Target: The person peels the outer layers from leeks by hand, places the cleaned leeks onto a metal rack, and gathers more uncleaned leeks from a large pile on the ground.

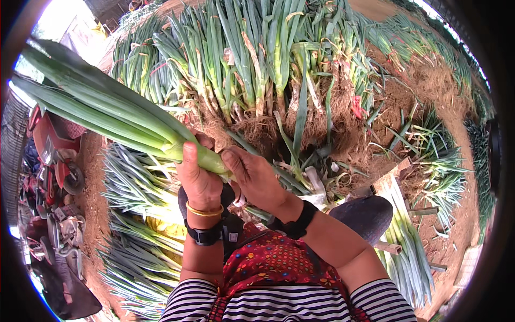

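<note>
My left hand (198,180) grips a thick green onion (129,118) near the top of its pale stalk, with the thumb raised along the near side. Its long dark-green leaves reach out to the upper left. At the lower end of the stalk my right hand (257,177) is closed, thumb pressing on it; the tip is partly hidden by the fingers. Beyond the hands stands a row of untrimmed green onions (268,64) with brown, soil-covered roots (260,131). Loose leaves and a pale stalk (315,182) lie just past my right hand.
Layered green onions (139,180) with pale stalks lie at my left. A stack of cleaned ones (402,231) rests on a wooden rack (389,247) at my right. More heaps (437,166) lie on the bare soil beyond. A red motorbike (56,145) stands at the far left.
</note>
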The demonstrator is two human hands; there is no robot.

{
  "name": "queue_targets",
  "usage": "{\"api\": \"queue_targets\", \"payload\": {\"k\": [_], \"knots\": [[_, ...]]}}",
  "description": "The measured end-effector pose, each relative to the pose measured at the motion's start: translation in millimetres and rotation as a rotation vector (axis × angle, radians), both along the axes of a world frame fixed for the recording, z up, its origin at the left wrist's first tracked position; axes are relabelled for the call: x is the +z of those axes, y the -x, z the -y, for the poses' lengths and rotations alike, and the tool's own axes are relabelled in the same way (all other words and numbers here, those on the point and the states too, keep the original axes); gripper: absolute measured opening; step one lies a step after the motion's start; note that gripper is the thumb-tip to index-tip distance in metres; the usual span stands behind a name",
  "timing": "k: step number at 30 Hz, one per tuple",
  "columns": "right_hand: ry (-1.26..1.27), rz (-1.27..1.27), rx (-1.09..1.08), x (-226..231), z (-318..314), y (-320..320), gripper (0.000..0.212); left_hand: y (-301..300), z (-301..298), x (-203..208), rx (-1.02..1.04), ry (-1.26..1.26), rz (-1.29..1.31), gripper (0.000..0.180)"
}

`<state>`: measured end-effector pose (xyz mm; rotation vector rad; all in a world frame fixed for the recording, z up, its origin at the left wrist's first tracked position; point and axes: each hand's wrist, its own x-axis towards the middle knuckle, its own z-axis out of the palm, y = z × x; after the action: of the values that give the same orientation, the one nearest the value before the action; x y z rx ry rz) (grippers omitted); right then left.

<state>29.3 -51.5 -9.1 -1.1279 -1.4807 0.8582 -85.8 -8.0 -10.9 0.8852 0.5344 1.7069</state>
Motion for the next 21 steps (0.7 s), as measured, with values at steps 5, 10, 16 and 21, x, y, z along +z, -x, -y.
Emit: {"api": "queue_targets", "payload": {"k": [5,10,16,21], "knots": [[0.127,-0.155,0.083,-8,-7,-8,0.03,-4,1,-1,-0.04,-0.015,-0.013,0.057],[0.165,0.114,0.155,12,-1,-24,0.03,-12,5,9,0.042,-0.009,-0.078,0.066],[-0.083,0.136,0.203,5,-2,-33,0.026,-14,12,10,0.055,0.007,-0.145,0.066],[-0.094,0.098,0.233,1,1,-32,0.025,-14,15,10,0.014,0.03,-0.171,0.059]]}}
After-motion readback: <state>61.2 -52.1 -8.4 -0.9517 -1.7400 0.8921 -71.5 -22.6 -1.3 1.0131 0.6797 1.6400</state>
